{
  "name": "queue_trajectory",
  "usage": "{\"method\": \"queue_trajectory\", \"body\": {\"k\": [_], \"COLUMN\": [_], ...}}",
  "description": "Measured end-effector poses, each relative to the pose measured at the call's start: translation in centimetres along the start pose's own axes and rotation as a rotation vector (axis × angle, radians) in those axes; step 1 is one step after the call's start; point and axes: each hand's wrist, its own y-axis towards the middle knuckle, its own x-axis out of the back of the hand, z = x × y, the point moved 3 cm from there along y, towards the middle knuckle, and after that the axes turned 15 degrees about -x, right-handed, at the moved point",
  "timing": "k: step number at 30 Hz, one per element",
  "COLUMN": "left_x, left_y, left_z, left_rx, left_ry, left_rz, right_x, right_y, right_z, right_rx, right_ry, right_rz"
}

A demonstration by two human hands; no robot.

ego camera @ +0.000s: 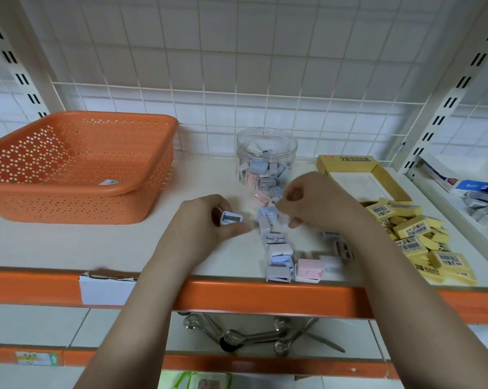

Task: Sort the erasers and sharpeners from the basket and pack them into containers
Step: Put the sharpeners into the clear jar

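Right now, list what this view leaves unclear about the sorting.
Head view only:
- Right hand: curled fingers cover the sharpeners beneath, so its grip cannot be judged.
- Jar: how full it is; the sharpeners overlap behind clear plastic.
- Yellow box: near end hidden by the right hand and erasers.
- Basket: near wall hides part of its floor.

The basket [77, 164] at ten o'clock is orange with a pattern of small round holes, and the shelf edge [265, 294] is orange too. The sharpeners [282, 258] in the middle are pale blue, pink and white. At three o'clock the erasers [411, 228] are yellow with black barcodes.
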Motion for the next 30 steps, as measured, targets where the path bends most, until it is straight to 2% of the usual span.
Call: {"method": "queue_trajectory", "body": {"k": [6,12,17,19,25,30], "left_x": [0.4,1.8,3.1,3.0,0.5,-1.2], "left_y": [1.6,3.3,7.6,9.9,16.0,17.3], "left_z": [-0.1,-0.4,-1.8,-2.4,-1.7,-0.5], "left_rx": [-0.046,-0.08,-0.18,-0.21,-0.207,-0.177], "left_ry": [0.037,-0.022,0.017,0.066,0.176,0.225], "left_rz": [0.073,-0.028,-0.108,-0.097,0.027,0.108], "right_x": [3.7,3.6,4.5,4.6,3.0,1.3], "right_y": [4.6,9.4,6.5,3.6,-3.4,-4.8], "right_z": [2.5,3.5,1.7,0.5,-2.9,-4.0], "right_rx": [0.122,0.106,0.143,0.128,0.135,0.152], "right_ry": [0.398,0.218,0.326,0.315,0.144,0.066], "right_rz": [-0.261,-0.296,-0.348,-0.259,0.25,0.348]}}
